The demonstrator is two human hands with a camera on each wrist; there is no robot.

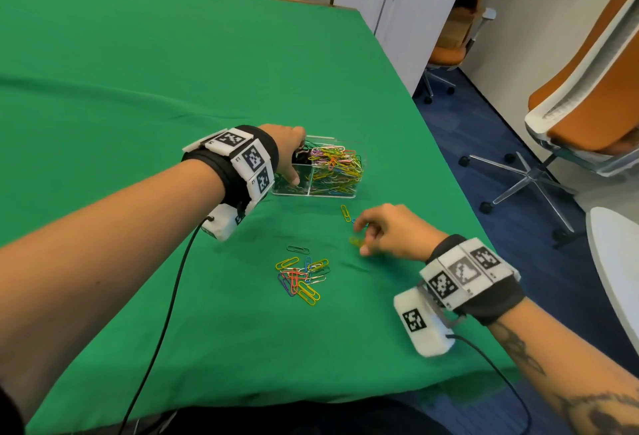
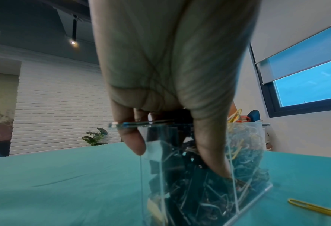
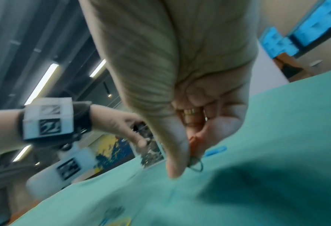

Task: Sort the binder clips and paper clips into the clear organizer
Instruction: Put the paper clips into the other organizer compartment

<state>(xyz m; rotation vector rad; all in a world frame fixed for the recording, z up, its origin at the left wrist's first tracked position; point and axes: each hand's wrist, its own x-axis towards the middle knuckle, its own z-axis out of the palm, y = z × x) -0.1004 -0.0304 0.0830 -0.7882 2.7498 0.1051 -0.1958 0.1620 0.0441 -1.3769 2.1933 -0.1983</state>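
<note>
My left hand (image 1: 292, 163) grips the left end of the clear organizer (image 1: 332, 192). Its thumb (image 2: 212, 154) lies against the near wall and its fingers curl over the top rim. Black binder clips (image 2: 182, 186) fill the left compartment and coloured paper clips (image 1: 337, 165) are heaped in the right one. My right hand (image 1: 363, 239) hovers low over the cloth in front of the organizer and pinches paper clips (image 3: 196, 165) between thumb and fingers. A loose pile of coloured paper clips (image 1: 304, 275) lies near the front. A yellow clip (image 1: 345, 213) and a dark green clip (image 1: 298, 249) lie apart.
Green cloth covers the table (image 1: 138, 88), whose right edge runs close to the organizer. A blue clip (image 3: 215, 150) lies by my right fingers. Orange office chairs (image 1: 587, 88) stand on the floor to the right. Cables hang from both wrist cameras.
</note>
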